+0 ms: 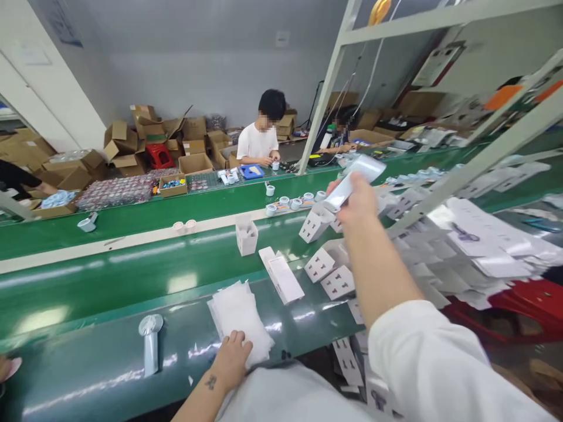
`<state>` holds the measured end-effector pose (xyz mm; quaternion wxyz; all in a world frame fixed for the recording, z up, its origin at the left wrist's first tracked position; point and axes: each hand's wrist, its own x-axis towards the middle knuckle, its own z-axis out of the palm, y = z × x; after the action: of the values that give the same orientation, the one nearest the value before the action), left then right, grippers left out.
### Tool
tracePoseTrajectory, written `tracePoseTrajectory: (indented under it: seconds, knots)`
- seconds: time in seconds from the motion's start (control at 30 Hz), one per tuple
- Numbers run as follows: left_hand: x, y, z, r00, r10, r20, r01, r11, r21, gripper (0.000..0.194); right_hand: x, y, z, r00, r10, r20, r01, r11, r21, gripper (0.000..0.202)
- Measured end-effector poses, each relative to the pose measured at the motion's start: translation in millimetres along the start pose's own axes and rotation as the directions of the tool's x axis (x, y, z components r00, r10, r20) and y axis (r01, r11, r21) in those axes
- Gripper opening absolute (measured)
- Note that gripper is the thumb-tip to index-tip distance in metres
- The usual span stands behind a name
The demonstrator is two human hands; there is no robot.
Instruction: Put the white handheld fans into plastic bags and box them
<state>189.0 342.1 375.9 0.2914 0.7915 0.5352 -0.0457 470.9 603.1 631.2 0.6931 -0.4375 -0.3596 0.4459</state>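
My right hand [358, 202] is raised over the conveyor at the right, its fingers wrapped round a pale, shiny flat item [352, 181]. My left hand [233, 354] rests on the near edge of a stack of thin white sheets [241, 319], fingers slightly spread. A light blue handheld device with a round head [151, 346] lies left of the stack on the dark green table. Beyond the sheets lies a long white flat box [282, 276]. An open white box [247, 236] stands on the green belt, and more white boxes [338, 282] stand below my right forearm.
Across the belt [109, 269] sits a person in a white shirt [257, 142]; another is farther right. Light blue devices [295, 203] line the far belt. A metal post [323, 88] rises ahead, a slanted bar crosses at right. Red stools [528, 310] stand lower right.
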Motion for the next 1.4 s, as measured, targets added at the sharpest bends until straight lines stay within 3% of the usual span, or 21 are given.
tracePoseTrajectory:
  seconds: [0.07, 0.1, 0.13, 0.17, 0.23, 0.27, 0.37, 0.47, 0.53, 0.63, 0.73, 0.8, 0.9, 0.93, 1.0, 1.07, 1.13, 1.2, 1.3, 1.4]
  knots:
    - [2.6, 1.0, -2.0, 1.0, -0.012, -0.01, 0.011, 0.998, -0.055, 0.027, -25.1, 10.8, -3.2, 0.993, 0.105, 0.05, -0.105, 0.994, 0.002, 0.022]
    - [2.7, 0.6, -2.2, 0.999, -0.03, -0.017, 0.029, 0.995, -0.091, 0.024, -47.8, 25.1, -7.8, 0.961, 0.226, 0.159, -0.222, 0.974, -0.043, 0.022]
    - [1.8, -0.4, -2.0, 0.998, -0.052, -0.029, 0.048, 0.99, -0.13, 0.022, -74.5, 42.1, -14.7, 0.881, 0.379, 0.283, -0.354, 0.925, -0.137, 0.027]
    - [0.2, -1.6, -1.8, 0.996, -0.074, -0.044, 0.065, 0.983, -0.169, 0.021, -102.6, 59.7, -23.6, 0.776, 0.534, 0.336, -0.481, 0.845, -0.232, 0.033]
    - [-4.6, -3.2, -2.5, 0.988, -0.12, -0.092, 0.094, 0.963, -0.252, 0.023, -153.8, 90.4, -44.9, 0.546, 0.761, 0.35, -0.649, 0.649, -0.397, 0.037]
    - [-7.0, -2.9, -3.9, 0.982, -0.142, -0.123, 0.102, 0.952, -0.29, 0.025, -173.7, 101.9, -55.7, 0.468, 0.81, 0.354, -0.695, 0.585, -0.418, 0.036]
    - [-9.6, 2.8, -11.6, 0.937, -0.242, -0.251, 0.125, 0.905, -0.407, 0.032, -207.7, 119.8, -79.5, 0.221, 0.869, 0.443, -0.795, 0.424, -0.435, 0.039]
    - [-5.3, 12.8, -20.3, 0.823, -0.421, -0.381, 0.066, 0.737, -0.673, 0.024, -220.9, 123.3, -83.7, -0.039, 0.82, 0.571, -0.829, 0.293, -0.477, 0.057]
    - [-1.9, 19.6, -23.9, 0.785, -0.484, -0.387, -0.009, 0.616, -0.788, 0.017, -228.7, 126.9, -77.4, -0.117, 0.79, 0.602, -0.84, 0.245, -0.484, 0.068]
    - [-0.3, 26.4, -24.3, 0.813, -0.463, -0.353, -0.056, 0.542, -0.839, 0.01, -239.6, 138.5, -64.4, -0.142, 0.803, 0.579, -0.862, 0.187, -0.471, 0.069]
    - [-2.1, 28.0, -21.7, 0.832, -0.456, -0.318, -0.082, 0.464, -0.882, 0.009, -243.2, 149.3, -58.2, -0.092, 0.833, 0.545, -0.868, 0.201, -0.454, 0.061]
    - [-3.5, 28.6, -21.3, 0.812, -0.496, -0.307, -0.086, 0.418, -0.904, 0.012, -241.2, 151.6, -59.3, -0.031, 0.866, 0.499, -0.852, 0.238, -0.466, 0.055]
    - [-6.2, 34.5, -26.0, 0.746, -0.582, -0.324, -0.106, 0.377, -0.92, 0.017, -237.7, 147.8, -63.9, 0.037, 0.923, 0.383, -0.8, 0.257, -0.542, 0.049]
    - [-7.9, 37.7, -28.7, 0.73, -0.58, -0.361, -0.129, 0.402, -0.907, 0.017, -237.5, 145.2, -64.8, 0.05, 0.935, 0.351, -0.783, 0.255, -0.567, 0.049]
    - [-13.4, 43.8, -34.3, 0.714, -0.481, -0.509, -0.213, 0.543, -0.812, 0.014, -238.3, 139.1, -64.8, 0.069, 0.943, 0.327, -0.764, 0.26, -0.59, 0.049]
    - [-21.4, 47.1, -38.0, 0.684, -0.275, -0.675, -0.318, 0.721, -0.615, 0.014, -240.0, 132.7, -62.5, 0.096, 0.938, 0.332, -0.772, 0.281, -0.57, 0.048]
    - [-29.7, 48.0, -38.6, 0.649, -0.099, -0.754, -0.364, 0.831, -0.422, 0.017, -242.2, 127.3, -59.2, 0.138, 0.934, 0.33, -0.798, 0.302, -0.522, 0.047]
    - [-35.0, 50.1, -37.5, 0.643, -0.009, -0.766, -0.351, 0.885, -0.306, 0.019, -245.2, 123.8, -55.6, 0.183, 0.933, 0.31, -0.821, 0.319, -0.474, 0.042]
    - [-33.3, 60.7, -38.4, 0.682, 0.163, -0.713, -0.369, 0.918, -0.143, 0.02, -250.5, 122.4, -51.3, 0.267, 0.925, 0.27, -0.826, 0.364, -0.431, 0.034]
    - [-23.8, 74.9, -46.6, 0.734, 0.279, -0.619, -0.407, 0.911, -0.073, 0.021, -252.2, 122.4, -50.0, 0.268, 0.924, 0.273, -0.861, 0.356, -0.362, 0.038]
